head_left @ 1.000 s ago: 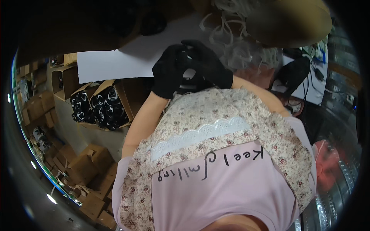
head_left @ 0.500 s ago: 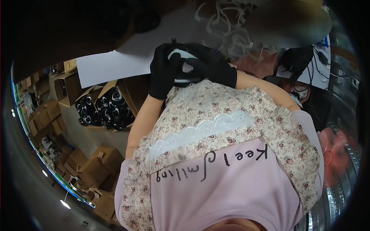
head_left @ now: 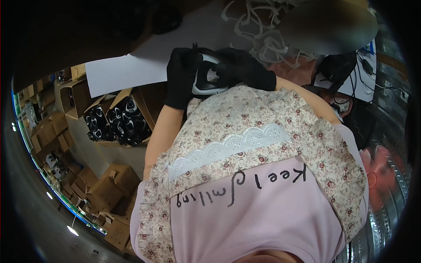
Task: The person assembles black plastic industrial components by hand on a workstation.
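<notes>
A black plastic housing with a pale grey-white frame around its opening (head_left: 208, 91) is held close in front of my apron, at the edge of the white tabletop. My black-gloved left hand (head_left: 180, 72) grips its left side, the fingers curled over the rim. From the other side my black-gloved right hand (head_left: 245, 68) is closed on its right and upper part, with the fingertips partly hidden. Beyond my right hand lies a loose heap of translucent white curved frames (head_left: 267, 37).
Cardboard boxes of similar black-and-grey housings (head_left: 127, 118) stand below the white tabletop (head_left: 118, 72) on the left. A blurred round disc (head_left: 329, 26) hangs at the upper right. Black cables (head_left: 366, 65) lie under it, and a red fan-like object (head_left: 379, 171) stands at my right.
The housing has turned, so more of its pale frame and opening shows. My right hand has shifted slightly up and right; my left hand has moved a little left.
</notes>
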`<state>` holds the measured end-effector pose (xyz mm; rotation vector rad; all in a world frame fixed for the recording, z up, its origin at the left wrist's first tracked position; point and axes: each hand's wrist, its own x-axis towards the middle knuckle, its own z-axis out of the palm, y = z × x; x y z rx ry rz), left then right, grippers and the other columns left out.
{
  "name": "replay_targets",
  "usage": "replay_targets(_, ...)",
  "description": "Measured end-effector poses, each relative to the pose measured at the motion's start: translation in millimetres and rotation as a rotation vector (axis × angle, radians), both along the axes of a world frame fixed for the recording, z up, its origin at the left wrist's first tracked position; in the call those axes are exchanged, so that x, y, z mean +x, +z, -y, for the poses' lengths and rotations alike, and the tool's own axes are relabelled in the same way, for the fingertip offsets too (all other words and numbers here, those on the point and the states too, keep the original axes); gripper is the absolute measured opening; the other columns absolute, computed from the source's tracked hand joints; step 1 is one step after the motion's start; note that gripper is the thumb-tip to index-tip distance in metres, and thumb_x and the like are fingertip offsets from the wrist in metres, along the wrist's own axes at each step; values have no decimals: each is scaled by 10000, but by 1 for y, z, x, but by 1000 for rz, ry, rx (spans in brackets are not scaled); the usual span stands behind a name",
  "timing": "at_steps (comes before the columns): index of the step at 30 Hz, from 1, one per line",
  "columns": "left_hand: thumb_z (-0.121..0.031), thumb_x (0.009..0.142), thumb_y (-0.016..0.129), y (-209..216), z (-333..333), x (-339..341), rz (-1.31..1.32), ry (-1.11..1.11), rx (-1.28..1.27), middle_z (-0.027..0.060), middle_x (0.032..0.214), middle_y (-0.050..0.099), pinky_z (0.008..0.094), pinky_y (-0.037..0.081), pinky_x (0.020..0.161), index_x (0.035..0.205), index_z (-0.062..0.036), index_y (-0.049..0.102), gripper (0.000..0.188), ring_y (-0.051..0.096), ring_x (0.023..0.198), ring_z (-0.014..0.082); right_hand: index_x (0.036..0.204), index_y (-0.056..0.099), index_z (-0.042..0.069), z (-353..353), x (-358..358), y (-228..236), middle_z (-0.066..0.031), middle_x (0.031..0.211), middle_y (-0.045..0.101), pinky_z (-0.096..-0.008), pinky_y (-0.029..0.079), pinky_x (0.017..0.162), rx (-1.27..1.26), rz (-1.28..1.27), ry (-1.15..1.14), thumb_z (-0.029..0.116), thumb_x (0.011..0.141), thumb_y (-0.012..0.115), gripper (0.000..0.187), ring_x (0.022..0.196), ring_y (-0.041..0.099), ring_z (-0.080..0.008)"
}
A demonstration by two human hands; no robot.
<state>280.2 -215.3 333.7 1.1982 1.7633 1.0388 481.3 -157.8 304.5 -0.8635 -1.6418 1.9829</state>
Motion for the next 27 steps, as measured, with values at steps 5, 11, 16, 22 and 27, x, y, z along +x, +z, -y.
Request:
replay_targets(5,-187,876,699,2,-1,5,-44,18,8,86,904,635,304,497,766,1001,-17,587,239,611,837,166,1241,564,-20,11,-3,2,-133,1093,667,-306,500,865,-98,-70,-78,240,905,672,438,972,623,-161)
replay_targets(11,-200,861,711,1,3,-4,307,61,-118,81,921,662,289,502,747,1055,4,621,295,623,813,154,1231,571,-23,20,5,-1,-157,1111,658,-329,508,895,-94,94,-173,217,921,655,401,1013,645,-209)
replay_targets(16,-199,872,689,7,4,-1,378,19,-195,78,941,658,276,512,727,1053,-2,623,276,624,827,149,1242,559,-12,28,-4,-23,-169,1132,648,-333,504,907,285,-1,-251,175,922,642,380,1032,648,-239)
replay_targets(22,-215,850,722,0,13,-2,122,-20,-6,77,882,675,276,494,714,990,9,656,272,613,779,133,1220,575,10,21,-6,-25,-154,1129,650,-326,505,900,36,-58,-196,188,915,658,363,1030,643,-204)
replay_targets(27,-219,845,727,4,14,-3,235,43,-63,74,878,678,280,496,718,996,4,659,278,619,778,136,1200,595,41,19,-14,-27,-127,1071,677,-325,518,857,-4,42,-148,255,932,635,345,970,663,-208)
